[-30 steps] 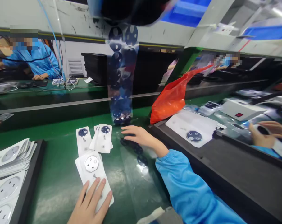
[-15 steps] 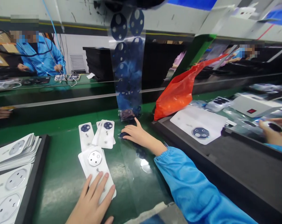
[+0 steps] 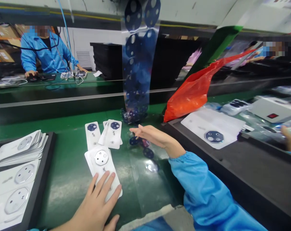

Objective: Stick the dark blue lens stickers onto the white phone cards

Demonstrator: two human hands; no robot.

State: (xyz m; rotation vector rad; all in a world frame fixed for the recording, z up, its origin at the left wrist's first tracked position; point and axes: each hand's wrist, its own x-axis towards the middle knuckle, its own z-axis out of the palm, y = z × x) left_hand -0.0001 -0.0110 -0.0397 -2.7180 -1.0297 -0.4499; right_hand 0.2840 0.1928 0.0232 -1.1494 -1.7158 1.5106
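Observation:
My left hand (image 3: 97, 199) lies flat with fingers spread on the lower end of a white phone-back-shaped panel (image 3: 115, 183). That panel has a silver-white round patch with small holes and rests on another one. Just beyond lie several more white panels (image 3: 116, 136) with dark blue round patches. My right hand (image 3: 155, 134), fingers stretched out to the left, is over a clear film strip (image 3: 136, 77) carrying dark blue round stickers. The strip hangs from above and runs onto the green table; I see nothing held in this hand.
A black tray (image 3: 43, 163) with stacked white panels stands at left. An orange-red plastic bag (image 3: 187, 99) leans by a dark foam tray (image 3: 246, 170) at right, where a white sheet (image 3: 227, 122) lies. Another person (image 3: 48, 54) works across the bench; a hand (image 3: 289, 138) shows at far right.
My right hand has lifted and turned edge-on above the film strip, uncovering dark stickers beneath it. My left hand stays on the white panel. The camera view has shifted slightly.

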